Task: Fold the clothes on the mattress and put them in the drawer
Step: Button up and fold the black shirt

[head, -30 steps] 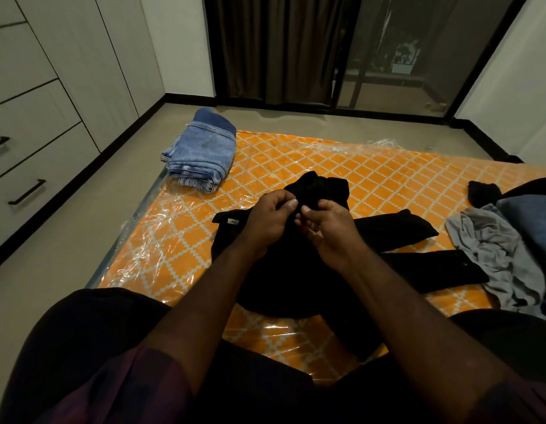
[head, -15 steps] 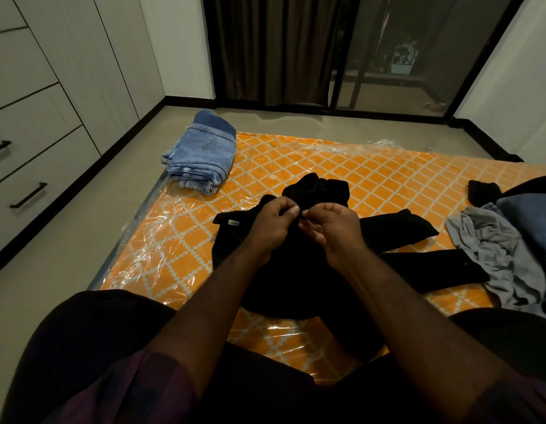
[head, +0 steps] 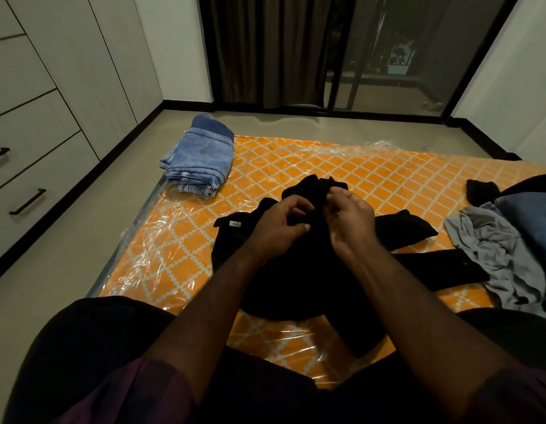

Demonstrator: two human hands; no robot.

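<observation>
Left hand [head: 281, 228] and right hand [head: 352, 220] each pinch the black garment [head: 296, 286], frame centre on the mattress [head: 388, 166]. Since half a second ago the right has risen slightly, parting from the left. Judged: fabric being straightened, fold not begun. Folded jeans [head: 201, 160] lie upper left.

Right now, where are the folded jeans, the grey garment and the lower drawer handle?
folded jeans [head: 201, 160], head view, top layer.
grey garment [head: 491, 240], head view, crumpled middle.
lower drawer handle [head: 27, 201], head view, bar's middle.

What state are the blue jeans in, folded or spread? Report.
Folded: the blue jeans lie as a neat layered stack at the mattress corner.
</observation>
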